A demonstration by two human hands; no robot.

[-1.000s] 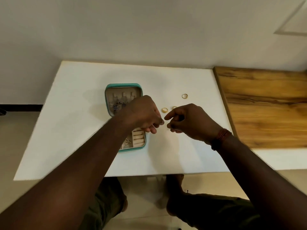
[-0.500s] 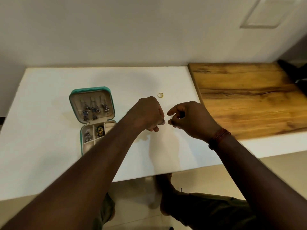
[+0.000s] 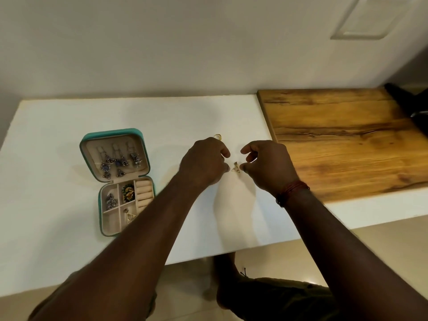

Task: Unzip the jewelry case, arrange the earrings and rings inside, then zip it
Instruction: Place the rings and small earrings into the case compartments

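Gold piece (image 3: 236, 169) now shows as hands draw apart; left hand (image 3: 205, 163) and right hand (image 3: 268, 166) both pinch it. Jewelry case (image 3: 111, 132) open at left; I judge stowing next.

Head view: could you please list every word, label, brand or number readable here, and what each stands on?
None can be read. The jewelry case, white table, wooden board and wall panel show no lettering; the small gold piece pinched between the left hand and right hand is too small to tell.
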